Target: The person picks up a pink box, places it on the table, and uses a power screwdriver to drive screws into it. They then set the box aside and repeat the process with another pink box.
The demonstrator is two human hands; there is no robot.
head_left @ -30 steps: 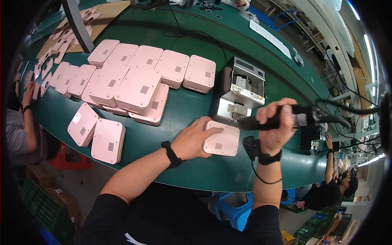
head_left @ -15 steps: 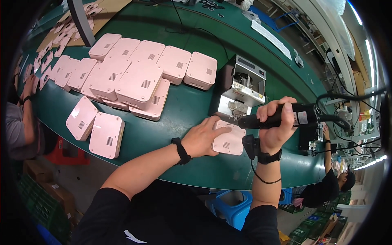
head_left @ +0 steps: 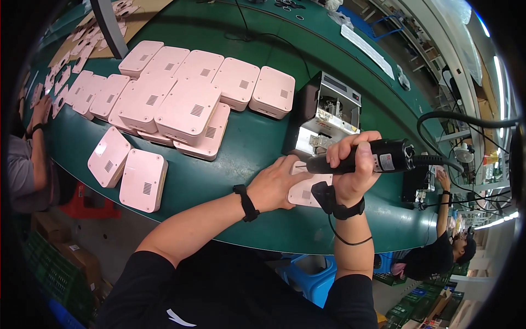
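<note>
1. Driver (head_left: pixel 395 156): black, in the right hand (head_left: pixel 352 178), over the right part of the box (head_left: pixel 301 194). Long axis runs left-right across the view, cord end slightly higher in frame. Working end points left, toward the box's far-left corner.
2. Bit (head_left: pixel 301 166): thin, just left of the driver body, above that corner. Can't tell if it's in contact.
3. Right fingers clenched round the driver body, thumb on the near side. Cord (head_left: pixel 435 160) leaves the right end.
4. Box: pale pink, lying flat on the counter (head_left: pixel 246 140), in front of the machine (head_left: pixel 329 118). Vented face up, vent toward the person. Roughly square as far as it shows, so no clear long axis; right part hidden by driver and hand.
5. Left hand (head_left: pixel 270 183): fingers grasping the box from its left side, one laid across the top face.
6. Pile (head_left: pixel 186 115) of like boxes, up and left on the counter, vented faces up, partly two layers. Two more, a tilted one (head_left: pixel 109 156) and a straighter one (head_left: pixel 143 181), sit side by side nearer the person.
7. Wristbands: one on the left wrist (head_left: pixel 246 203), one on the right (head_left: pixel 353 210).
</note>
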